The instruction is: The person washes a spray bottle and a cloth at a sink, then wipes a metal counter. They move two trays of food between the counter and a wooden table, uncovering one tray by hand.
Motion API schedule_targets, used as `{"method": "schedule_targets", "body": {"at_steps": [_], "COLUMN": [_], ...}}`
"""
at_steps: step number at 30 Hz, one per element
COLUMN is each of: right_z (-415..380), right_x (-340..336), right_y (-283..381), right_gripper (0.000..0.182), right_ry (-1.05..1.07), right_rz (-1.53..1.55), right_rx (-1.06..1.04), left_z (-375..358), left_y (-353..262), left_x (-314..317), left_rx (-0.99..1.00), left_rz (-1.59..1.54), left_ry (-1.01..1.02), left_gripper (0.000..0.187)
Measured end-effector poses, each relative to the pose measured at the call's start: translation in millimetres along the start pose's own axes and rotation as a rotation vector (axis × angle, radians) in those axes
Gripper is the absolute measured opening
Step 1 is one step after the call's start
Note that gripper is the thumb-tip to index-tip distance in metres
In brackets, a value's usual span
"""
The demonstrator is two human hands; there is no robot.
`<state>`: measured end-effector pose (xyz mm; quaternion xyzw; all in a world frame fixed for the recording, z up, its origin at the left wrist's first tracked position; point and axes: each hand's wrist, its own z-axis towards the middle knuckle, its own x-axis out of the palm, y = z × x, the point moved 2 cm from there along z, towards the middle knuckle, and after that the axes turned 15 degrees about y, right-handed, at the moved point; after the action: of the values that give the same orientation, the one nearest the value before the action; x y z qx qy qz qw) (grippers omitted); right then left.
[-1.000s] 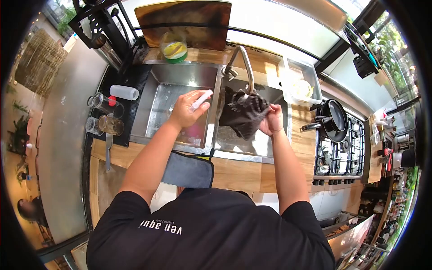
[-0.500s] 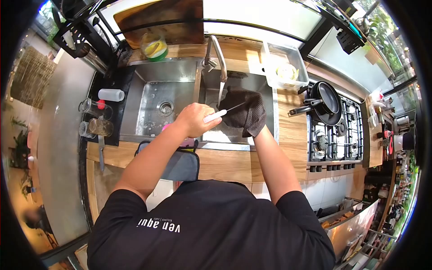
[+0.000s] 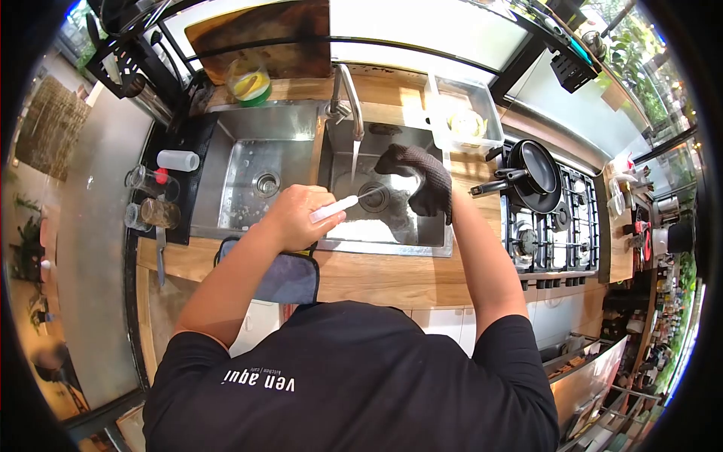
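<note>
My left hand (image 3: pixel 294 215) is closed around the white handle of a narrow-bladed knife (image 3: pixel 335 209), its thin blade pointing right over the right sink basin (image 3: pixel 343 239). A dark textured cloth (image 3: pixel 429 169) covers my right hand (image 3: pixel 456 205), hiding the fingers; only skin near the wrist shows. The cloth hangs over the basin's right side, apart from the blade. Water runs from the faucet (image 3: pixel 350 98) into this basin, between the cloth and my left hand.
Left basin (image 3: pixel 294 158) adjoins. Glass jars (image 3: pixel 162 213), a white bottle (image 3: pixel 178 160) and another knife (image 3: pixel 160 256) lie left. A clear bin (image 3: pixel 482 105) stands behind right, near pans (image 3: pixel 536 169) on the stove (image 3: pixel 527 241). A grey-blue cloth item (image 3: pixel 286 279) hangs at the front edge.
My right hand and the dark cloth have moved right, away from the knife blade. My left hand has drawn left and slightly down with the knife. The drain and water stream show more.
</note>
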<state>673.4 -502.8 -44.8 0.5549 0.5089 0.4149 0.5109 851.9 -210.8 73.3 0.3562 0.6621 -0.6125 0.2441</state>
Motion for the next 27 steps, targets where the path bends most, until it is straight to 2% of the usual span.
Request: {"method": "schedule_targets", "body": {"at_steps": [1,2,3,4,5,6,8,9,10,14,16,17,18,21,22,23,26,27], "right_z": [9.1,1.5,-12.9,-21.1,-20.6,-20.0,-20.5,-24.8,-25.5,-17.6,-16.1,-18.1,-18.9,-23.6,-27.4,-30.9,-33.2,-34.6], "right_x": [-24.7,-18.7,-6.1,7.3,10.6,15.1,24.2,37.7,40.8,39.7,43.6,44.3,43.4,38.0,37.9,38.6,34.0,34.4], "right_y": [-55.2,-36.0,10.4,41.8,45.9,51.2,61.0,81.0,76.9,26.9,17.1,13.0,9.9,10.1,20.2,24.6,18.8,18.8], "right_gripper": [0.054,0.054,0.052,0.049,0.049,0.049,0.049,0.041,0.041,0.041,0.047,0.051,0.051,0.059,0.06,0.062,0.058,0.058], "right_ry": [-0.124,-0.12,0.026,0.17,0.175,0.188,0.203,0.15,0.149,0.081,0.046,0.002,0.002,-0.026,-0.033,-0.039,-0.006,-0.007], "right_rz": [0.628,0.627,-0.036,-0.699,-0.698,-0.738,-0.804,-0.886,-0.884,0.118,0.61,1.031,1.031,1.035,1.06,1.083,1.107,1.107], "right_rx": [0.106,0.108,0.033,-0.047,-0.047,-0.222,-0.576,-0.499,-0.5,-0.226,-0.072,-0.042,-0.044,-0.058,0.027,0.114,0.025,0.025], "left_z": [-5.2,-8.9,-10.6,-11.4,-13.1,-14.9,-15.4,-14.9,-14.1,2.4,10.6,14.3,16.7,20.7,20.4,18.5,16.1,16.0], "left_y": [-0.1,0.2,1.5,3.4,3.0,-2.1,-11.8,-17.3,-23.6,-33.4,-44.2,-47.6,-50.3,-51.0,-51.8,-51.0,-48.3,-41.1], "left_x": [-0.6,-0.2,3.5,8.1,11.5,11.9,11.5,13.6,15.7,43.8,52.5,56.0,59.2,64.9,64.1,62.3,58.6,61.0], "left_rx": [-0.04,-0.08,-0.083,-0.023,0.037,0.031,-0.128,-0.131,-0.108,-0.047,-0.076,-0.134,-0.191,-0.154,-0.15,-0.178,-0.28,-0.251], "left_rz": [-0.002,-0.002,-0.003,-0.059,-0.116,-0.12,-0.086,-0.086,-0.135,-0.161,-0.171,-0.188,-0.204,-0.178,-0.172,-0.197,-0.242,-0.236], "left_ry": [0.013,0.027,0.024,-0.067,-0.158,-0.159,-0.065,-0.062,-0.111,-0.241,-0.234,-0.216,-0.197,-0.326,-0.376,-0.333,-0.272,-0.314], "left_gripper": [0.03,0.03,0.03,0.029,0.029,0.029,0.029,0.029,0.028,0.026,0.027,0.029,0.03,0.032,0.033,0.033,0.034,0.036]}}
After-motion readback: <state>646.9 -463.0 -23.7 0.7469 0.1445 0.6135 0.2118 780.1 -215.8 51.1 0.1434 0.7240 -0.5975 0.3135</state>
